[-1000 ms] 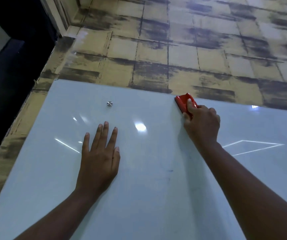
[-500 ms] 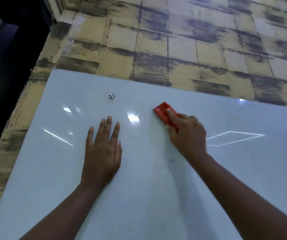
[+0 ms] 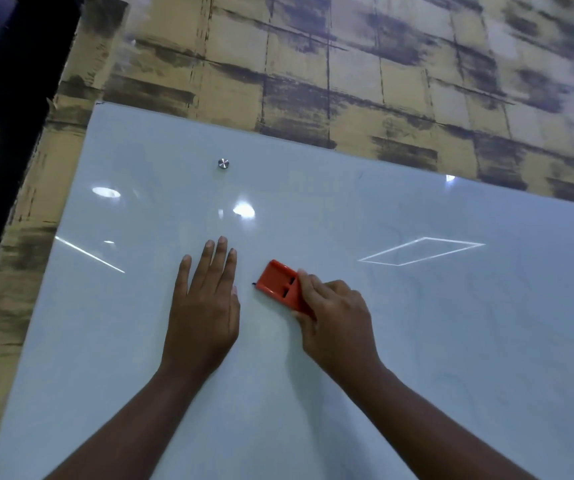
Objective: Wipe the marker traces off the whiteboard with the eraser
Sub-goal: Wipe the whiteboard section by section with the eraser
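A glossy whiteboard [image 3: 313,393] fills most of the view, mounted on a wall. My right hand [image 3: 335,320] grips a red eraser [image 3: 276,282] and presses it flat against the board near the middle. A tiny dark mark shows at the eraser's left edge. Faint bluish marker traces [image 3: 417,278] remain on the board's right half. My left hand [image 3: 206,306] lies flat on the board with straight fingers, just left of the eraser and apart from it.
A round metal mounting stud [image 3: 223,163] sits near the board's top edge. Yellow-and-grey block-patterned wallpaper [image 3: 347,71] surrounds the board. A dark opening [image 3: 5,98] lies at the far left. Ceiling light reflections glare on the board.
My right hand has dragged the eraser from the board's top edge down and left, toward my left hand. The left hand has stayed flat in place.
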Tool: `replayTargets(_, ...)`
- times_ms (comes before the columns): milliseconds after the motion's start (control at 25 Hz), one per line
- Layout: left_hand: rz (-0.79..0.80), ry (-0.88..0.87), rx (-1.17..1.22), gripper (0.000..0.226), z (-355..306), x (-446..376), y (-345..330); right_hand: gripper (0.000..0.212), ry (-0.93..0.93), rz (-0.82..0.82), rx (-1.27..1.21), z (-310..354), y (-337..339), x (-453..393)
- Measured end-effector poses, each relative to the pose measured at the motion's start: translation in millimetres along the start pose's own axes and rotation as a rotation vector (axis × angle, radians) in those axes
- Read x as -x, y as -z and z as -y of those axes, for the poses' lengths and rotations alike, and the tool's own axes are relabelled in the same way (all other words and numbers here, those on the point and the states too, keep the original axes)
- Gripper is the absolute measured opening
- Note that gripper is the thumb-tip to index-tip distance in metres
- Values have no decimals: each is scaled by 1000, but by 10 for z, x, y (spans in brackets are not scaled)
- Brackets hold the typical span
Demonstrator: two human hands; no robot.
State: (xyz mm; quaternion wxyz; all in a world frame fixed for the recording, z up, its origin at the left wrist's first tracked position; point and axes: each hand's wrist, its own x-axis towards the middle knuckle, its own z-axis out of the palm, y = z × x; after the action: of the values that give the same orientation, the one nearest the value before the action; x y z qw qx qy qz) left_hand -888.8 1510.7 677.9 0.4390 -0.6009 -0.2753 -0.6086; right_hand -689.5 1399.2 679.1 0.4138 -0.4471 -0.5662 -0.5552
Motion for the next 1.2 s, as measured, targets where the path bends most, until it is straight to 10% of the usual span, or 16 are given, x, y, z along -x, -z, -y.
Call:
replayTargets(480, 54, 12, -13, 58, -100, 416, 163, 59, -546, -55, -103, -965, 132, -163)
replayTargets(920, 103, 10, -9, 56, -112, 608, 254, 72, 213, 62, -128, -78, -64, 840)
replayTargets(1200, 104, 26, -44, 54, -156, 898, 281, 62, -298, -34, -171, -949, 23, 597)
